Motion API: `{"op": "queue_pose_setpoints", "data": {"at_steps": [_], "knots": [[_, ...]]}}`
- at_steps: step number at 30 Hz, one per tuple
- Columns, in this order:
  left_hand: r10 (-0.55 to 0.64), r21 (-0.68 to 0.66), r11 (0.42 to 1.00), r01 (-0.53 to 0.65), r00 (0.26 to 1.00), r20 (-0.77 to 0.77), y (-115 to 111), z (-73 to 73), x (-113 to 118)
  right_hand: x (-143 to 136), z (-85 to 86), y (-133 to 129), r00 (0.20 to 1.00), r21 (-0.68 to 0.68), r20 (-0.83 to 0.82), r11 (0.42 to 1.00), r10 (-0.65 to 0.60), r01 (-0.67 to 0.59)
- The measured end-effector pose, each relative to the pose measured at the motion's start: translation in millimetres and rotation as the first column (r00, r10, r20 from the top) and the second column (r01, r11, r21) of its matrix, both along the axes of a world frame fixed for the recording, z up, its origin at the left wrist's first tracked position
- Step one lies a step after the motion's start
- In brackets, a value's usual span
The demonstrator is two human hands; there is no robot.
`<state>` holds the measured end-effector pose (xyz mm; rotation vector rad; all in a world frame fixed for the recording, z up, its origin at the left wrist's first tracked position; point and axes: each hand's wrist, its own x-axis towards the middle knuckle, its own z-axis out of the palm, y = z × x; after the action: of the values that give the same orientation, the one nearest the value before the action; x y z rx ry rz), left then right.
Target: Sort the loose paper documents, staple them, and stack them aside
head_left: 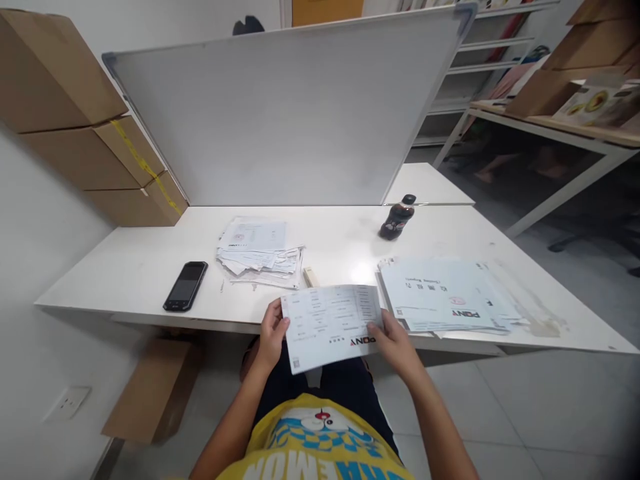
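Note:
A printed white sheet (327, 327) is held above the table's front edge, over the lap. My left hand (273, 333) grips its left edge with the thumb on top. My right hand (395, 339) pinches its right edge, thumb on the print. Beyond the sheet, a small pale block (311, 277) lies on the table. To the left is a messy pile of papers (257, 250). Right of my right hand sits a stack of printed sheets (445, 293).
On the white table (340, 233) are a black phone (185, 287) at the left and a dark bottle (397, 218) standing behind. A whiteboard (290, 120) rises at the back. Cardboard boxes (55, 67) are stacked at the left; another box (150, 387) is on the floor.

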<state>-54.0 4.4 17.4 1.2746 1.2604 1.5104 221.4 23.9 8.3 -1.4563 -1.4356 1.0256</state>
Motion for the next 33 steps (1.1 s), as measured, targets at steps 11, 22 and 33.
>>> {"op": "queue_pose_setpoints", "data": {"at_steps": [11, 22, 33], "knots": [[-0.180, 0.057, 0.920, 0.389, 0.545, -0.819, 72.8, 4.2, 33.8, 51.7, 11.1, 22.6, 0.864, -0.081, 0.474, 0.969, -0.167, 0.232], [-0.198, 0.037, 0.890, 0.455, 0.457, -0.867, 77.6, -19.2, 35.3, 41.7, 1.7, 24.3, 0.907, -0.108, 0.385, 0.967, -0.172, 0.229], [-0.130, 0.050, 0.927, 0.371, 0.445, -0.886, 64.6, -20.6, 33.9, 29.4, 19.2, 25.1, 0.866, 0.069, 0.479, 0.989, -0.146, 0.128]]}}
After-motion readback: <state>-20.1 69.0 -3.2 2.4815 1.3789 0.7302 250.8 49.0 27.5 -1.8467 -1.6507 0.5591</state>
